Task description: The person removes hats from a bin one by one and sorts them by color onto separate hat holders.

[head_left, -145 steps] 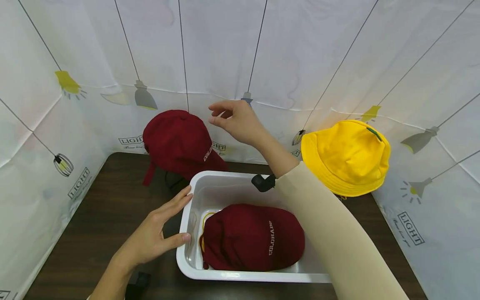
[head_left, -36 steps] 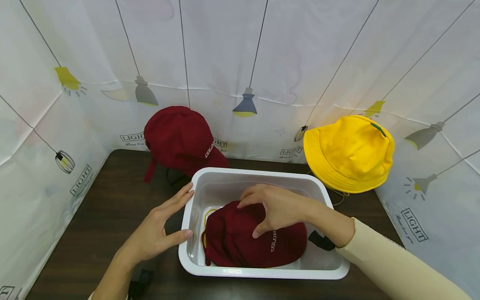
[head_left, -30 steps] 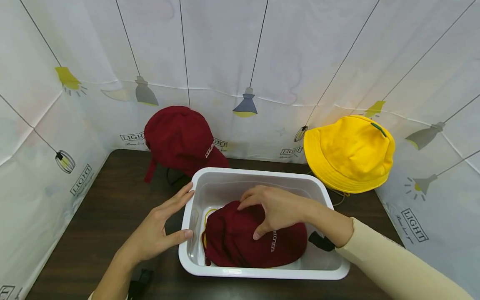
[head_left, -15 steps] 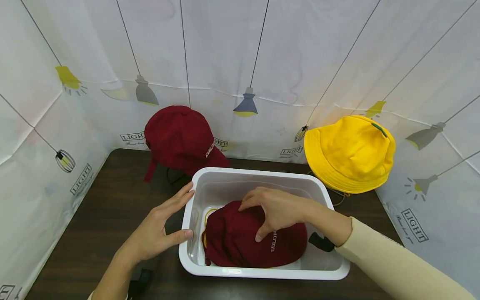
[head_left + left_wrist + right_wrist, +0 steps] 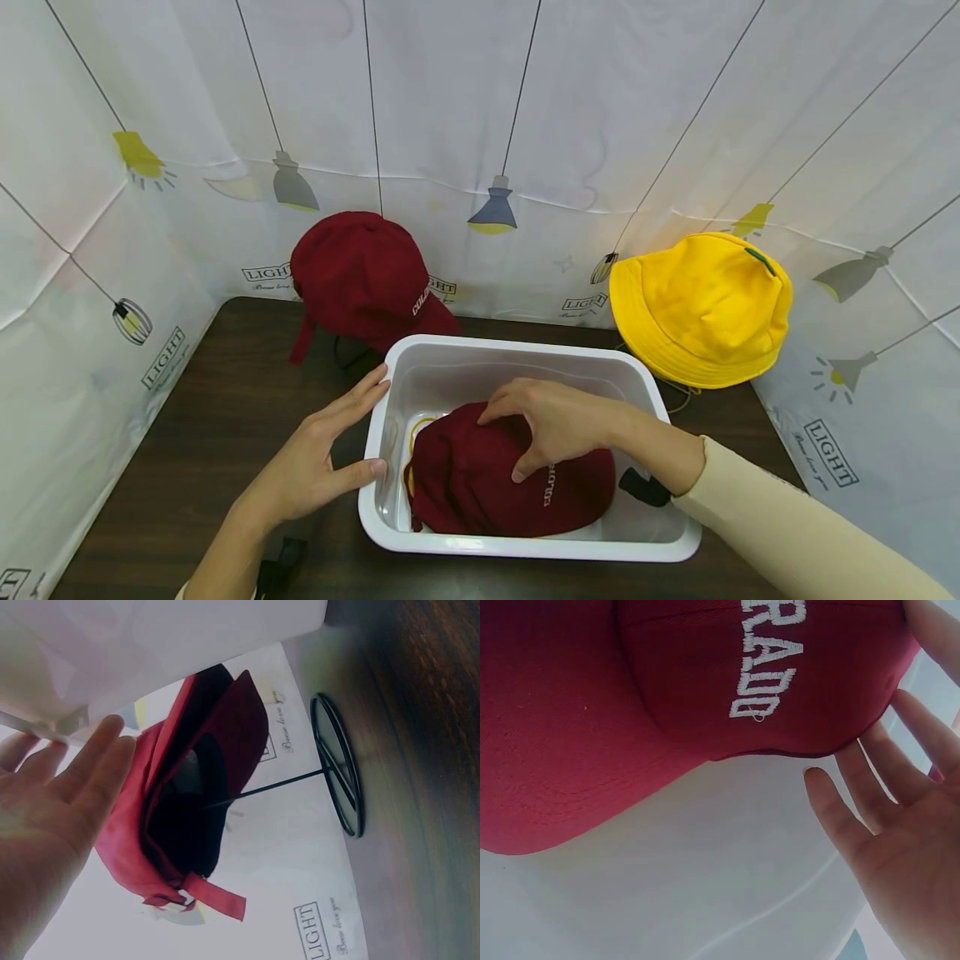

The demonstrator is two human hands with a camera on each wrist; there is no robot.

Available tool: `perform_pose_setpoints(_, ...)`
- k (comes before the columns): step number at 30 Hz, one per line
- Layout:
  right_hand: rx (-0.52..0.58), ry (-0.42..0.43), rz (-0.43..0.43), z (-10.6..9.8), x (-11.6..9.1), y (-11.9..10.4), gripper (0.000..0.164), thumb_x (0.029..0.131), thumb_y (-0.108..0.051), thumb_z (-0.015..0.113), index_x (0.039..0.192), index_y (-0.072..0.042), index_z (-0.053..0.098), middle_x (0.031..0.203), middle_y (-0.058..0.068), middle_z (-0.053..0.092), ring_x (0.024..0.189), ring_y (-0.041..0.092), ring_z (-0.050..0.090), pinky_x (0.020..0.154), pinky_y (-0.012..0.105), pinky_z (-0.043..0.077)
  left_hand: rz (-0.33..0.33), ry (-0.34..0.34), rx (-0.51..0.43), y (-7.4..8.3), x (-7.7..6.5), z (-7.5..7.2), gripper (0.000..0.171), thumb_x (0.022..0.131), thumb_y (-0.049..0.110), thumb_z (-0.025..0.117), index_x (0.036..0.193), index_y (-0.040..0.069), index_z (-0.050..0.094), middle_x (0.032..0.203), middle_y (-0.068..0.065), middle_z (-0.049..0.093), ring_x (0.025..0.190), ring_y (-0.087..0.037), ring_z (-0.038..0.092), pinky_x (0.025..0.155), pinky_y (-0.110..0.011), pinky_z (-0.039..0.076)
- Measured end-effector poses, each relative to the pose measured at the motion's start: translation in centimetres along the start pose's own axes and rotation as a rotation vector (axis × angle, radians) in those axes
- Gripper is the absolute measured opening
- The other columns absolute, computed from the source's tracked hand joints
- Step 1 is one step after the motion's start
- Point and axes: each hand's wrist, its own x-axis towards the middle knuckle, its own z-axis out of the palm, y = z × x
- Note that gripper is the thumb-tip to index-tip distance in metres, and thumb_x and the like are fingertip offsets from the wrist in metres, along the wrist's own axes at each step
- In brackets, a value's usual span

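In the head view a white plastic bin (image 5: 525, 546) holds a dark red baseball cap (image 5: 465, 475) lettered in white. My right hand (image 5: 566, 421) reaches in over this cap, thumb on its front and fingertips on the crown. Close up in the right wrist view, the fingers (image 5: 877, 780) extend fairly straight and spread along the cap's edge. A bit of yellow cord (image 5: 417, 433) shows beside the cap, whose far side hides the rest. My left hand (image 5: 315, 458) touches the bin's left rim with extended fingers and thumb.
A second red cap (image 5: 360, 275) hangs on a black wire stand (image 5: 354, 787) behind the bin at left. Behind right is a yellow bucket hat (image 5: 701, 308), its support mostly hidden. A lamp-patterned curtain (image 5: 427, 100) encloses the dark wooden table (image 5: 187, 467).
Since the earliest frame my right hand has come down from beside the cap on the stand to the cap in the bin. Over the last second both hands have stayed almost still.
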Motion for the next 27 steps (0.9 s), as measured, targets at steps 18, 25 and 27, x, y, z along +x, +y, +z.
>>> perform_pose_setpoints(18, -0.029, 0.01, -0.049, 0.12, -0.01, -0.11, 0.05, 0.077, -0.023, 0.095, 0.123, -0.02, 0.075, 0.123, -0.008, 0.069, 0.114, 0.013, 0.06, 0.104, 0.039, 0.05, -0.001, 0.0, -0.002, 0.01, -0.01, 0.0, 0.082, 0.091, 0.021, 0.079, 0.163, 0.013, 0.039, 0.172, 0.001, 0.027, 0.154, -0.022, 0.035, 0.108, -0.067, 0.041)
perform_pose_setpoints(25, -0.049, 0.013, -0.095, 0.1, 0.12, -0.14, 0.041, 0.081, -0.02, 0.092, 0.119, -0.017, 0.078, 0.117, -0.01, 0.072, 0.112, 0.012, 0.063, 0.103, 0.037, 0.051, 0.001, 0.002, -0.002, 0.06, 0.02, -0.03, 0.083, 0.091, 0.021, 0.079, 0.163, 0.013, 0.039, 0.172, 0.001, 0.026, 0.154, -0.022, 0.034, 0.109, -0.067, 0.04)
perform_pose_setpoints(27, -0.051, 0.015, -0.108, 0.1, 0.16, -0.11, 0.039, 0.081, -0.02, 0.091, 0.118, -0.017, 0.079, 0.115, -0.01, 0.073, 0.112, 0.011, 0.064, 0.103, 0.036, 0.052, 0.002, 0.002, -0.002, 0.08, 0.03, -0.04, 0.083, 0.091, 0.021, 0.079, 0.163, 0.013, 0.039, 0.172, 0.001, 0.026, 0.154, -0.022, 0.034, 0.109, -0.067, 0.04)
